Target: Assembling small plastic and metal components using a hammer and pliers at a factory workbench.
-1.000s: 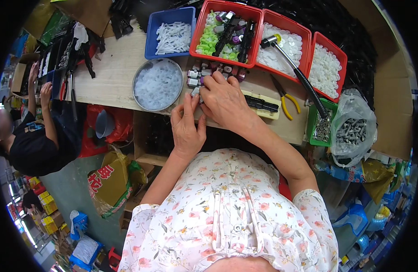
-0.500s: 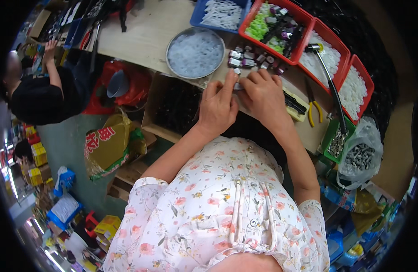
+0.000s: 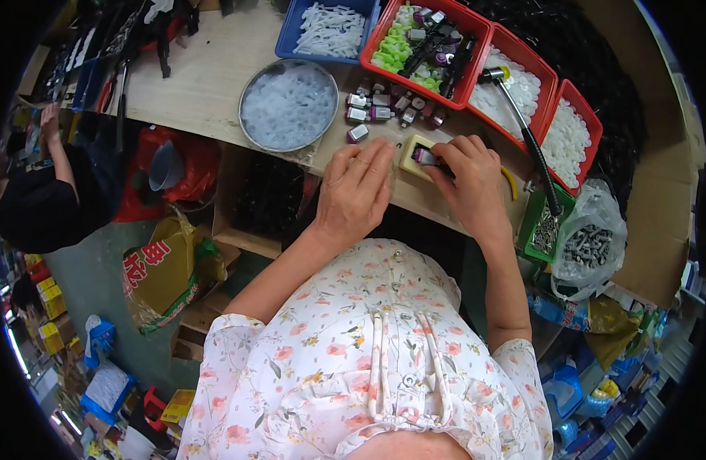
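Evidently, two bare hands were held over the table, each near its front edge. One motor was set in one cream block, and the fingers of the right hand were bent over its right end; whether it was pinched could not be told. The left hand was held apart, its fingers straight and laid side by side; whether anything was kept beneath its palm could not be seen. One lone motor was left just beyond its fingertips, and roughly a dozen more were clustered behind, partly overlapped.

Five bins were counted. One blue bin was filled with white pins. Three red bins were lined up beside it: by the first, green pieces, several motors and two long black parts were held; by the second, white discs; by the third, small white pieces. Screws were contained in one green bin. One hammer was laid across the second red bin toward the green one. One yellow handle was partly hidden by the right hand. One round pan was heaped with translucent pieces, and grey parts were enclosed in one clear bag.
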Motion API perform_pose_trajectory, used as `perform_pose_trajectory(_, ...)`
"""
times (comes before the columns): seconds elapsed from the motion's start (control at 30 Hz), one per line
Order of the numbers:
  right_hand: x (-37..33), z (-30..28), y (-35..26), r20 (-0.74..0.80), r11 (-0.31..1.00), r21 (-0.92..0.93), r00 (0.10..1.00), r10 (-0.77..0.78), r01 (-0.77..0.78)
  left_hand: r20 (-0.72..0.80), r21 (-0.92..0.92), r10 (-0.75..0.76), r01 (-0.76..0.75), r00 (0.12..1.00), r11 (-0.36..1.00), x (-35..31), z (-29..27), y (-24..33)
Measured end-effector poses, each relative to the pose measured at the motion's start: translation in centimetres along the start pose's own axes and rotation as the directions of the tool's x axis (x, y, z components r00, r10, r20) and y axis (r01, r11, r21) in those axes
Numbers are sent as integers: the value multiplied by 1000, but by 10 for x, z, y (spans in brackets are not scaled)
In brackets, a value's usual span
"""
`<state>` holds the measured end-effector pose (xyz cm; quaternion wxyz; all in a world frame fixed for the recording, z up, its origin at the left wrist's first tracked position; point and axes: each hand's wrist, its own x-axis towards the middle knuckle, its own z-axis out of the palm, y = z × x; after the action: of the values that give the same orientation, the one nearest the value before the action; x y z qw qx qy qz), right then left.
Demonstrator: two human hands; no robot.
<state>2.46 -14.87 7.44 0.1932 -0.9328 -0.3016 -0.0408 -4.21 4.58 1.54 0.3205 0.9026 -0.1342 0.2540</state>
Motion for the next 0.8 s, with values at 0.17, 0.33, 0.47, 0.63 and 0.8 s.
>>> perform_pose_trajectory(0.17, 5, -1, 7, 48, 1000, 12, 999, 26, -27, 89, -51, 65, -61, 994, 997, 8, 13, 16)
perform_pose_trajectory(0.33, 7, 0, 13, 34, 997, 71, 999, -2, 0, 104, 15, 102, -104, 989, 994, 13, 24, 15)
perform_pose_trajectory(0.47, 2, 2, 19, 12, 991, 134, 1000, -17, 15, 118, 57, 133, -140, 984, 988, 14, 24, 10)
perform_pose_trajectory(0.63, -4, 9, 17, -27, 993, 106, 998, -58, 61, 95, 108, 138, -148, 986, 983, 9, 28, 6)
perform_pose_trajectory(0.8, -12, 12, 9, -36, 969, -170, 981, -188, 179, 110, 137, 107, -121, 988, 983, 12, 25, 12)
